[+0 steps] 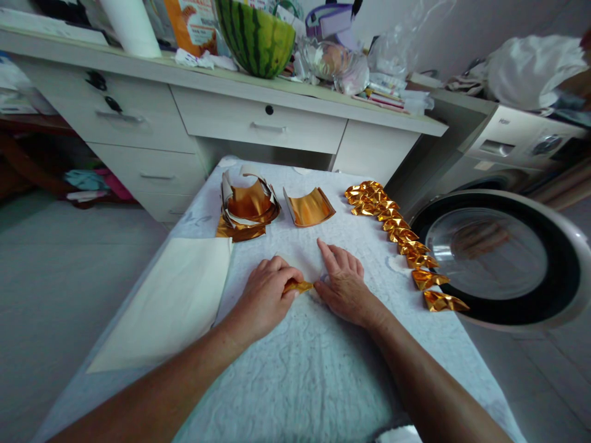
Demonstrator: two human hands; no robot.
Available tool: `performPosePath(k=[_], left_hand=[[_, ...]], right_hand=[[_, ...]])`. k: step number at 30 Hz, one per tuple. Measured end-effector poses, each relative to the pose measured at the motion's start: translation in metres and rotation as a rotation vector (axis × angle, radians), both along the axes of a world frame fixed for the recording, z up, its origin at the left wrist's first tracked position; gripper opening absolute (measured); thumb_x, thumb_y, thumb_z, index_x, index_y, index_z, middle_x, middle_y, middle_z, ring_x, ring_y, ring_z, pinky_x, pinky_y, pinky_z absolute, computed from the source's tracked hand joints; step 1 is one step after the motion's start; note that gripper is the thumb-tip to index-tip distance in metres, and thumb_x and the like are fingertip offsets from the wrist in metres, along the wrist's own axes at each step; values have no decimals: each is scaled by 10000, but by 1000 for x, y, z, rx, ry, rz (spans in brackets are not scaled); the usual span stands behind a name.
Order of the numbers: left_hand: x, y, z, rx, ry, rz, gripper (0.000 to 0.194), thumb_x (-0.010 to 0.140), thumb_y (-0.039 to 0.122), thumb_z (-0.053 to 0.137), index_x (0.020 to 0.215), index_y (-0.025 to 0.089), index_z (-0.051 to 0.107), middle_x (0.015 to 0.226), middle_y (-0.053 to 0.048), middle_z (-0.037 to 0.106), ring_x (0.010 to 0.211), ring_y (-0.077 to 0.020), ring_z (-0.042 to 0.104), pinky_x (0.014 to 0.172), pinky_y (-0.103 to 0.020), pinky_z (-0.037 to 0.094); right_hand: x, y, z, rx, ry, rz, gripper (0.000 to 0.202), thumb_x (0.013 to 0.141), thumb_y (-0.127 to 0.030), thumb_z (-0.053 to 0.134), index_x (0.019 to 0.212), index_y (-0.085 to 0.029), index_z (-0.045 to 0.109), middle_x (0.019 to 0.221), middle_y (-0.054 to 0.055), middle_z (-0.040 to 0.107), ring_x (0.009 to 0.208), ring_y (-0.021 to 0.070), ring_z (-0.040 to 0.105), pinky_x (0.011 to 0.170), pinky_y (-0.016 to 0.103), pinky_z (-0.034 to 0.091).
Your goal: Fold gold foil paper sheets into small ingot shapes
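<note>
Near the middle of the cloth-covered table, my left hand [272, 289] is closed around a small piece of folded gold foil paper [299, 287]. Part of the paper is hidden under its fingers. Just to the right, my right hand [342, 282] rests with its fingers stretched out, the thumb close to the paper's right end. Beyond the hands lie a curled stack of gold foil sheets [252, 206] and a smaller curved gold sheet [311, 208]. A row of folded gold foil pieces [401, 237] runs along the table's right side.
A pale paper sheet [170, 295] lies on the left of the table [332, 369]. At the right edge stands an open washing machine door [494, 258]. Behind is a white desk [258, 126] bearing a cut watermelon [256, 40], a paper roll [132, 27] and plastic bags.
</note>
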State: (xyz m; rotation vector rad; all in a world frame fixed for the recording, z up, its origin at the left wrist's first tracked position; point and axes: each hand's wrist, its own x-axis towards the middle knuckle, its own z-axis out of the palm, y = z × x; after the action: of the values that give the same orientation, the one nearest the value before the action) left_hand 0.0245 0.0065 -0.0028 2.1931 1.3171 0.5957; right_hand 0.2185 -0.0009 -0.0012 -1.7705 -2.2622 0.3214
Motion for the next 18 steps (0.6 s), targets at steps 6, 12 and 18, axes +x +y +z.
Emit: performPosePath(k=[6, 12, 18], left_hand=[[1, 1, 2, 16, -18, -20, 131, 860, 177, 555, 876, 223, 676, 923, -31, 606, 915, -202, 553, 840, -353, 432], [1, -1, -3, 154, 70, 202, 343, 749, 264, 704, 1075, 246, 599, 1115, -51, 571, 1059, -268, 502, 910, -422, 401], [-3, 1, -5, 155, 146, 280, 703, 714, 358, 738, 1319, 239, 400, 1298, -101, 541, 1199, -328, 459, 993, -482, 349]], right_hand=[[-1, 2, 2, 26, 78, 16, 602, 893, -317, 463, 1449, -139, 322, 1412, 161, 413, 1277, 291, 361, 1056, 492, 283], [-5, 2, 1, 66, 73, 48, 608, 833, -421, 582, 1349, -135, 433, 1374, 165, 451, 1243, 309, 383, 1046, 493, 288], [-5, 1, 2, 52, 69, 51, 586, 815, -411, 609, 1315, -138, 474, 1378, 167, 446, 1248, 314, 379, 1045, 494, 293]])
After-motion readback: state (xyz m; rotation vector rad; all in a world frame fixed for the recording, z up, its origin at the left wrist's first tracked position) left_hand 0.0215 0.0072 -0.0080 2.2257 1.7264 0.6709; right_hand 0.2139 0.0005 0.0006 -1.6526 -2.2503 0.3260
